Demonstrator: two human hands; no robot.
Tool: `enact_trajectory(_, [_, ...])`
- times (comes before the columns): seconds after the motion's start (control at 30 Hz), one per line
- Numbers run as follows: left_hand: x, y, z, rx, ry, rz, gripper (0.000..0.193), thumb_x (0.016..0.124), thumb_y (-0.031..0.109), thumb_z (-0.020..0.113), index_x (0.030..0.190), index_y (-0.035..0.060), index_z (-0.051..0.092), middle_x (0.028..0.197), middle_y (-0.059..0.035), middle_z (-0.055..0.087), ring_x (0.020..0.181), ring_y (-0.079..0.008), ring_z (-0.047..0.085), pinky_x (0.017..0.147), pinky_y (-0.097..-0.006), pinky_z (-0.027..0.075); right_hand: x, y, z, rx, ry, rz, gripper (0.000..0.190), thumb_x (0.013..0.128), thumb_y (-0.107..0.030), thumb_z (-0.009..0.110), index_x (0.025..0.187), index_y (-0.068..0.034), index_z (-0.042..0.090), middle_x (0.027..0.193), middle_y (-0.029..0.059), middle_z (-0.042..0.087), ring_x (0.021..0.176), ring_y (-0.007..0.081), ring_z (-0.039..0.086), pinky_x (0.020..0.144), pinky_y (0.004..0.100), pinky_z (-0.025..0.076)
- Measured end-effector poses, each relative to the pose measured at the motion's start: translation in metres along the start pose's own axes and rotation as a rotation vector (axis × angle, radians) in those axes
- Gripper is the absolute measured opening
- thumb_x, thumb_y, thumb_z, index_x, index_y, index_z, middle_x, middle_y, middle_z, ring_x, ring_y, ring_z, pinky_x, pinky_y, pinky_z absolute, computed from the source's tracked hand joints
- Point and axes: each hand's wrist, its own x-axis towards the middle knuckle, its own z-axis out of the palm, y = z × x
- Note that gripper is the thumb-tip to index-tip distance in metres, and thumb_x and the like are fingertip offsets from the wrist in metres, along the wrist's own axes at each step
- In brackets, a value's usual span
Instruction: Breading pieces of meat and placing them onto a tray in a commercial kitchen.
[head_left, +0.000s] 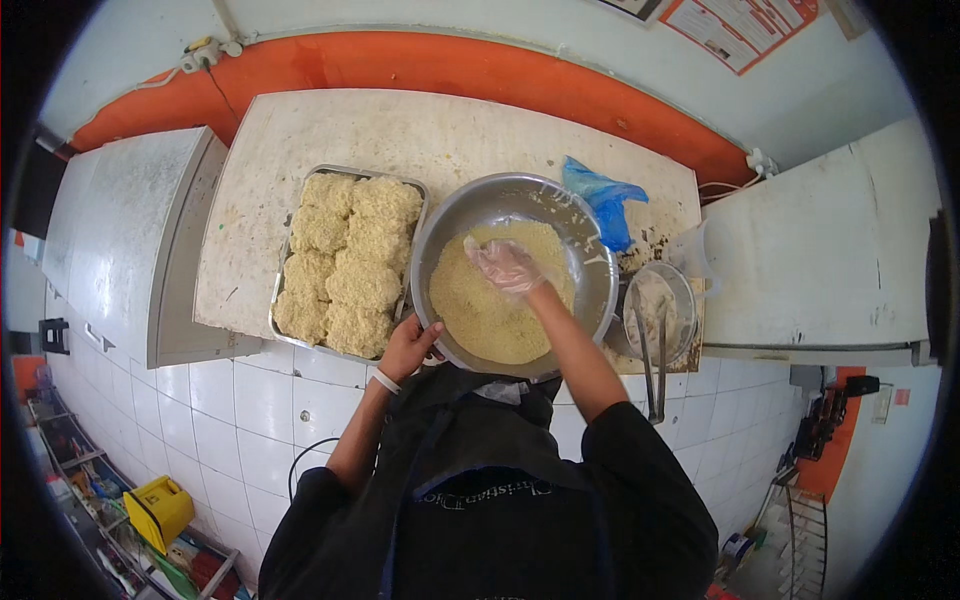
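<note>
A wide metal mixing bowl stands before me, partly filled with pale yellow crumbs. My left hand grips its near left rim, thumb over the edge. Inside the bowl is my right hand, in a see-through plastic glove, low over or touching the crumbs. Its fingers are bunched together, and whether they hold anything cannot be made out. Left of the bowl, a rectangular metal tray bears several crumb-coated pieces packed in two columns.
The pale worktop carries a blue plastic bag behind the bowl. At right stand a container of whitish batter with metal tongs in it and a translucent jug. White chest freezers flank the worktop.
</note>
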Motion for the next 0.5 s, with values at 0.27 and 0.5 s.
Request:
enact_trajectory(0.27, [-0.01, -0.008, -0.005, 0.124, 0.043, -0.029, 0.039, 0.1, 0.032, 0.056, 0.119, -0.0009, 0.052, 0.085, -0.0072, 0.067, 0.063, -0.015, 0.066, 0.054, -0.0255, 0.05, 0.01, -0.001, 0.068, -0.314, 0.578, -0.202, 0.055, 0.098, -0.047, 0.041, 0.111, 0.001, 0.065, 0.127, 0.024, 0.058, 0.116, 0.0406, 0.055, 0.1, 0.05, 0.041])
enact_trajectory(0.5, [0.001, -0.009, -0.006, 0.125, 0.013, 0.032, 0.04, 0.1, 0.035, 0.057, 0.114, -0.001, 0.052, 0.085, -0.007, 0.066, 0.065, -0.0154, 0.065, 0.057, -0.027, 0.052, 0.014, 0.109, 0.073, 0.407, -0.407, -0.269, 0.042, 0.092, -0.028, 0.059, 0.124, -0.001, 0.062, 0.124, 0.0157, 0.065, 0.12, 0.0293, 0.058, 0.104, 0.0441, 0.041])
